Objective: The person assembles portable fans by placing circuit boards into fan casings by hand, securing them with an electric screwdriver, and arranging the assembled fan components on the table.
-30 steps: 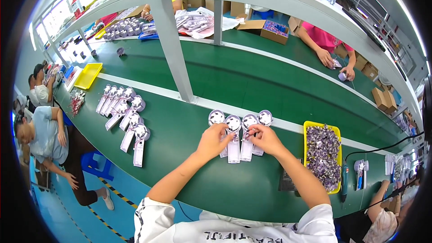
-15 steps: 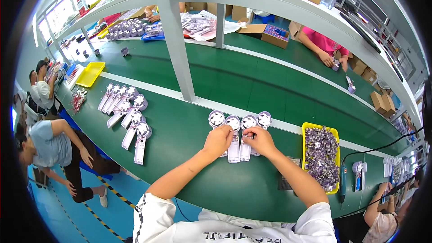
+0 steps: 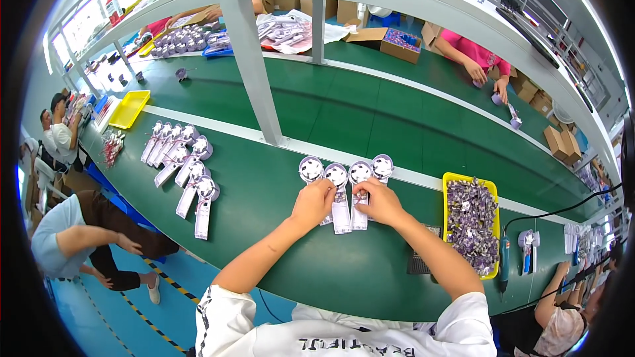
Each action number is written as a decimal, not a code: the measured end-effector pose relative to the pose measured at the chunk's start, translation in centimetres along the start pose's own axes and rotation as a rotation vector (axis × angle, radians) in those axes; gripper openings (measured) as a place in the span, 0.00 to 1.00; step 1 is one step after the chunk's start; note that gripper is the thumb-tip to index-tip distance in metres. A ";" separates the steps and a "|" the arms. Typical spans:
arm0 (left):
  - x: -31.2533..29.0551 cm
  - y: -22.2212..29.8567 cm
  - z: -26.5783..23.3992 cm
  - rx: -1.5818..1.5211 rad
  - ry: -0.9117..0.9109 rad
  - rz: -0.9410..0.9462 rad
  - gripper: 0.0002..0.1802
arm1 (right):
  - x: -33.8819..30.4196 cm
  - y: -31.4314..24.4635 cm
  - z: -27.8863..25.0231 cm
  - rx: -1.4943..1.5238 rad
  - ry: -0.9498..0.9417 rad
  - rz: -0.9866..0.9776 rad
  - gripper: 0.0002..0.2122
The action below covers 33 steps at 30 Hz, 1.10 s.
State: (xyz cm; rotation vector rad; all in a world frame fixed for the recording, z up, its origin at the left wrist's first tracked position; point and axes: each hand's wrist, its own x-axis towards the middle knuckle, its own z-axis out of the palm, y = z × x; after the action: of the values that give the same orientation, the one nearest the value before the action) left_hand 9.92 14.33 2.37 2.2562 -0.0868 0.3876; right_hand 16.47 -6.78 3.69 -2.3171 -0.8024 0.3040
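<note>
Four-handled row aside, several pale lavender handheld fan housings lie side by side before me, round heads away from me and handles toward me. My left hand (image 3: 313, 205) is closed in a pinch at the neck of the second fan housing (image 3: 340, 215) from the left. My right hand (image 3: 381, 203) bends its closed fingertips over the upper handle of the third fan housing (image 3: 359, 220). Any small part between the fingers of either hand is too small or hidden to make out. The leftmost fan housing (image 3: 310, 168) and the rightmost fan housing (image 3: 382, 166) are partly covered by my hands.
More fan housings (image 3: 203, 215) lie in a group at left. A yellow tray (image 3: 495, 225) of small purple-grey parts stands at right, beside a teal electric screwdriver (image 3: 504, 261). A grey shelf post (image 3: 254, 73) rises ahead. Co-workers sit across the bench and at both sides.
My left fingertips have shifted slightly left along the second housing; my right hand has barely moved. Across the bench, the pink-sleeved person's hands have moved apart. At left, the blue-shirted person has shifted posture.
</note>
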 end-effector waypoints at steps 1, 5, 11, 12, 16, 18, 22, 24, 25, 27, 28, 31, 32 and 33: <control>0.0 0.1 0.0 -0.007 0.003 -0.007 0.04 | 0.0 0.0 0.0 -0.001 0.000 0.001 0.18; 0.1 0.1 -0.6 0.047 0.026 0.024 0.04 | -0.6 -1.1 0.0 -0.014 0.041 0.003 0.19; 0.5 -0.3 -0.9 0.151 0.054 0.053 0.04 | -1.1 -1.2 0.4 -0.132 0.120 -0.043 0.17; 0.5 -0.3 -0.9 0.151 0.053 0.054 0.04 | -1.2 -1.1 0.6 -0.179 0.143 -0.080 0.16; 0.4 -0.1 -1.0 0.154 0.041 0.038 0.04 | -1.0 -0.5 1.0 -0.286 0.266 -0.301 0.12; 0.5 -0.1 -1.0 0.155 0.029 0.044 0.04 | -0.9 -0.2 1.4 -0.297 0.307 -0.341 0.09; 0.5 -0.3 -1.1 0.176 0.046 0.044 0.04 | -0.7 -0.3 1.7 -0.243 0.415 -0.337 0.05; 0.4 -0.5 -1.0 0.208 0.059 0.036 0.05 | -1.0 -0.5 2.2 -0.192 0.500 -0.208 0.05; 0.3 -0.5 -1.1 0.206 0.060 0.039 0.05 | -1.1 -0.8 2.3 -0.195 0.503 -0.208 0.05; 0.1 -0.6 -1.1 0.211 0.080 0.007 0.05 | -1.1 -1.3 2.4 -0.109 0.688 -0.101 0.06; 0.1 -0.4 -1.1 0.238 0.066 -0.010 0.05 | -1.2 -1.3 2.3 -0.022 0.662 0.015 0.06; 0.4 -0.2 -1.0 0.218 0.031 -0.014 0.05 | -0.7 0.3 2.5 0.072 0.651 -0.070 0.06; 0.5 -0.3 -1.0 0.219 0.029 -0.018 0.05 | -0.5 0.6 2.4 0.075 0.651 -0.104 0.06; 0.6 -0.5 -0.8 0.205 0.042 0.024 0.05 | -0.5 1.0 2.3 0.136 0.604 -0.061 0.06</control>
State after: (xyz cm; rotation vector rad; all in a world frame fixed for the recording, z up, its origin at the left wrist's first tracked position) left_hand 10.42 15.27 2.65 2.4493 -0.0548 0.4756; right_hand 15.59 -6.54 1.28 -2.0767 -0.5221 -0.3481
